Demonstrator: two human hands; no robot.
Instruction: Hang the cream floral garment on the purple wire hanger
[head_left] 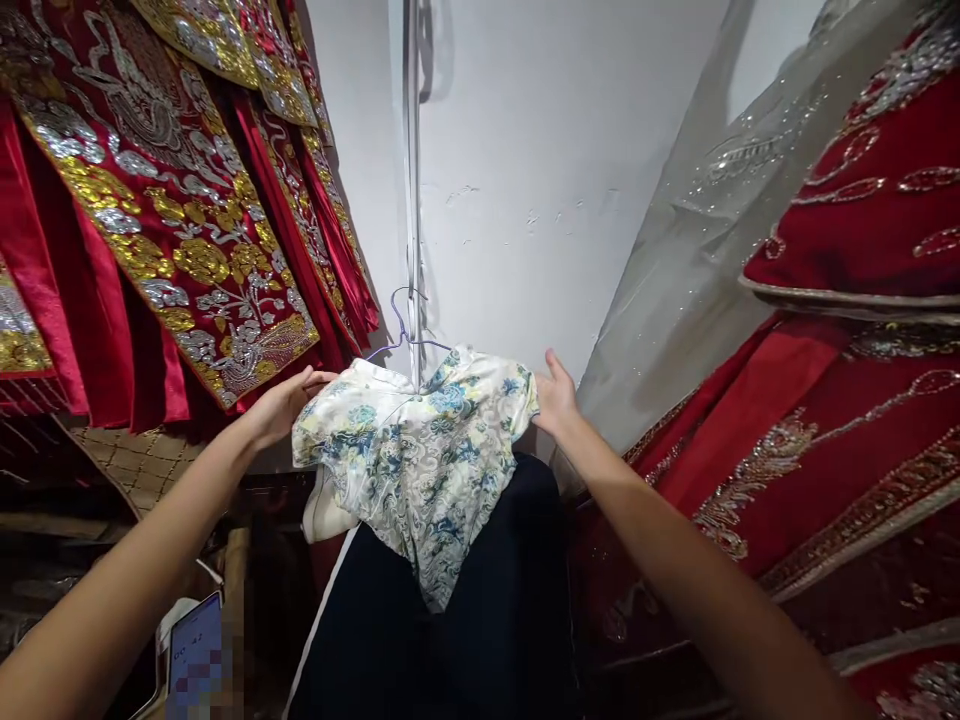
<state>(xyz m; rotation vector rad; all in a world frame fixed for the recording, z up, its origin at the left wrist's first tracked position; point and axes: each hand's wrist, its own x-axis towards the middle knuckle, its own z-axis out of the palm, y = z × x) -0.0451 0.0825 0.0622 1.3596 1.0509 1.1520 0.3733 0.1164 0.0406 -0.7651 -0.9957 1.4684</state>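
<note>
A short-sleeved blouse [427, 450] with a white, blue and pale yellow floral print sits on a thin purple-blue hanger [407, 338], its hook beside a metal upright. The blouse narrows downward over my dark-clothed lap [442, 660]. At the sleeve on the left, my left hand [283, 410] is open, fingers stretched toward the cloth and partly hidden behind it. My right hand [556, 398] touches the opposite sleeve; its thumb points up, away from the fabric, and its other fingers are mostly out of sight behind the sleeve.
Red embroidered garments [202, 250] with gold and silver sequins hang on the left. Beaded red garments [840, 400] and a sheer sparkly one [697, 230] fill the right. Behind the metal upright [412, 180] is a white wall [540, 130]. A phone [195, 650] rests at lower left.
</note>
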